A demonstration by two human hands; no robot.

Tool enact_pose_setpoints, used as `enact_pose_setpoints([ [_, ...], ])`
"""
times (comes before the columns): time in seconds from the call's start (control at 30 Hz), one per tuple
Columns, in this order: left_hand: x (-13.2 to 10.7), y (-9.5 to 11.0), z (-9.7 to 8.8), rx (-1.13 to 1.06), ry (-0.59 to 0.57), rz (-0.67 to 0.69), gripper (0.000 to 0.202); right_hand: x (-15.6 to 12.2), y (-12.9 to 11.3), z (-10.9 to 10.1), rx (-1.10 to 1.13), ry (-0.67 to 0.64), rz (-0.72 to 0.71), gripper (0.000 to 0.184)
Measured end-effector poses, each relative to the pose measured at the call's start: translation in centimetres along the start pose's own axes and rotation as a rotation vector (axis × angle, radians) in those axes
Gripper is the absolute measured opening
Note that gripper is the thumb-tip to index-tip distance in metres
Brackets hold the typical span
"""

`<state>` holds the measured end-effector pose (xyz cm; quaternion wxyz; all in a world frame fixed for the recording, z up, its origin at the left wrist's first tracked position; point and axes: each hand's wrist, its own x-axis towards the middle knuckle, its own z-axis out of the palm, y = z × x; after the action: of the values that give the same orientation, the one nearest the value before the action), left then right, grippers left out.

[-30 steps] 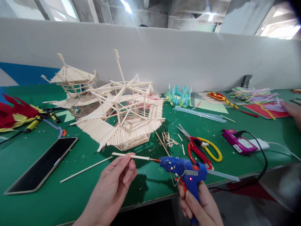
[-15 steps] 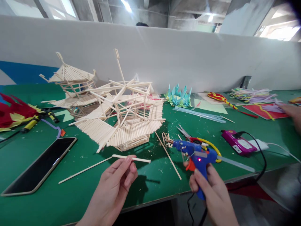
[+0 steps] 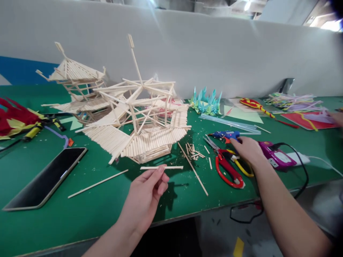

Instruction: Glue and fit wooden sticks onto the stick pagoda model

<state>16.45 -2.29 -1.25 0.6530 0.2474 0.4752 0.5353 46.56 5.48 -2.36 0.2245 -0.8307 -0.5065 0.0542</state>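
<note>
My left hand (image 3: 146, 200) pinches a short wooden stick (image 3: 161, 167) level above the green table (image 3: 107, 207), just in front of a large pagoda model of wooden sticks (image 3: 139, 121). My right hand (image 3: 248, 150) reaches out over the table, its fingers wrapped round the blue glue gun (image 3: 225, 135), which lies on its side beyond the red and yellow scissors (image 3: 230, 167). A loose long stick (image 3: 193, 168) lies between my hands.
A dark tablet (image 3: 45, 178) lies at the left, with a long stick (image 3: 98, 184) beside it. A second stick model (image 3: 75, 85) stands behind. A purple device (image 3: 276, 157) with a black cable, teal paper shapes (image 3: 206, 103), glue sticks (image 3: 230, 123) and coloured paper sit at the right. Another person's hand (image 3: 338, 117) is at the far right edge.
My right hand has carried the glue gun away from the stick, forward and to the right, down onto the table beyond the scissors. My left hand has lifted the stick slightly toward the model.
</note>
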Motion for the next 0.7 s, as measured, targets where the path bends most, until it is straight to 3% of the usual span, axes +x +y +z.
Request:
enact_pose_setpoints([
  [0.1, 0.9, 0.2, 0.5, -0.043, -0.002, 0.03, 0.011, -2.6, -1.9, -0.4, -0.045, 0.184, -0.068, 0.041],
  [0.13, 1.2, 0.3, 0.7, -0.057, 0.001, 0.043, 0.01, -3.9, -3.0, -0.3, 0.026, 0.258, -0.18, 0.035],
  [0.17, 1.5, 0.5, 0.8, -0.069, 0.008, 0.057, 0.009, -5.3, -4.1, 0.0, 0.16, 0.247, -0.308, 0.029],
  [0.2, 1.9, 0.6, 0.9, -0.076, 0.015, 0.07, 0.009, -6.7, -5.2, 0.5, 0.327, 0.158, -0.395, 0.025],
  [0.27, 2.5, 0.8, 1.2, -0.082, 0.032, 0.098, 0.007, -9.2, -7.4, 2.0, 0.631, -0.055, -0.429, 0.019],
  [0.33, 2.9, 0.9, 1.3, -0.082, 0.052, 0.126, 0.006, -10.7, -9.1, 3.7, 0.774, -0.128, -0.408, 0.015],
  [0.5, 4.1, 0.8, 1.6, -0.083, 0.104, 0.178, 0.007, -10.3, -11.2, 7.1, 0.836, -0.151, -0.37, 0.022],
  [0.7, 5.1, 0.7, 2.1, -0.078, 0.136, 0.192, 0.013, -8.6, -11.9, 8.3, 0.847, -0.165, -0.331, 0.026],
])
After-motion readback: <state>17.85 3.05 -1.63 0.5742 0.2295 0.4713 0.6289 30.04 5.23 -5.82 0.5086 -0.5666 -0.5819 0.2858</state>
